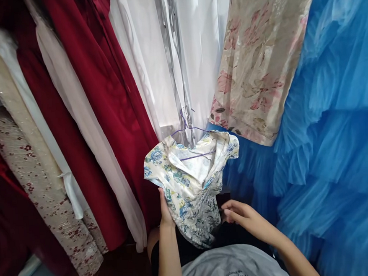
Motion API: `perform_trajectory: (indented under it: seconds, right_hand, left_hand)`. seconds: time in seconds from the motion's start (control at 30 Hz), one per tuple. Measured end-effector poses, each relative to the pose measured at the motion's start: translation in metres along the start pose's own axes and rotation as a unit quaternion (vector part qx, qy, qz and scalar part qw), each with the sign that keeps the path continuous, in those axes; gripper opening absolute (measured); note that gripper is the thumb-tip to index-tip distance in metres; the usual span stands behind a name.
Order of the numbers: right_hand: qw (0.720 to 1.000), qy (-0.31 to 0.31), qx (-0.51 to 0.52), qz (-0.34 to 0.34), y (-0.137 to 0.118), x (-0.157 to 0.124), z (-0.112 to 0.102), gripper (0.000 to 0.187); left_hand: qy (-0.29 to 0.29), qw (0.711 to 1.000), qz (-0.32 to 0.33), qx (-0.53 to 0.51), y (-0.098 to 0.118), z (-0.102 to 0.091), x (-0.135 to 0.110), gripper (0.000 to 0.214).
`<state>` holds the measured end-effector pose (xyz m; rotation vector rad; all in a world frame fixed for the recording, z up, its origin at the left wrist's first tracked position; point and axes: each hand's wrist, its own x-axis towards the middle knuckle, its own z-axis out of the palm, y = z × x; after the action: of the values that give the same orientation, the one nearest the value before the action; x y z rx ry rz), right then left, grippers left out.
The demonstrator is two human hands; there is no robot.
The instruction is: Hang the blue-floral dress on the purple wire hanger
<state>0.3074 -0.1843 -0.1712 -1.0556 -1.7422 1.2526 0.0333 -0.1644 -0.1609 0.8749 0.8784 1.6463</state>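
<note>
A small satin dress with blue and yellow flowers (190, 184) hangs on a thin purple wire hanger (190, 131) from a shiny metal rail post (174, 67). My left hand (164, 211) grips the dress along its left side, with its fingers tucked behind the cloth. My right hand (240, 215) hovers just right of the dress's lower part, fingers loosely curled with nothing in them, close to the fabric but apart from it.
Garments hang all around: dark red gowns (105, 89), a pale pink dress (85, 132), a beaded beige one (35, 178), white sheer fabric (202, 40), a cream floral dress (257, 61) and a big blue tulle skirt (335, 144). Dark wooden floor (124, 272) shows below.
</note>
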Motion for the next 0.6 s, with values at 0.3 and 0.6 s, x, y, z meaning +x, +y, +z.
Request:
perform_trajectory:
  seconds: [0.3,0.6]
  right_hand:
    - [0.973,0.167,0.075,-0.142,-0.014,0.067,0.070,0.026]
    - [0.968,0.168,0.174,-0.065,-0.019,0.055,0.060,0.043]
  left_hand:
    - [0.048,0.995,-0.034,-0.078,-0.003,0.025,-0.003,0.045]
    - [0.010,0.998,-0.025,-0.051,-0.001,0.032,-0.004,0.043]
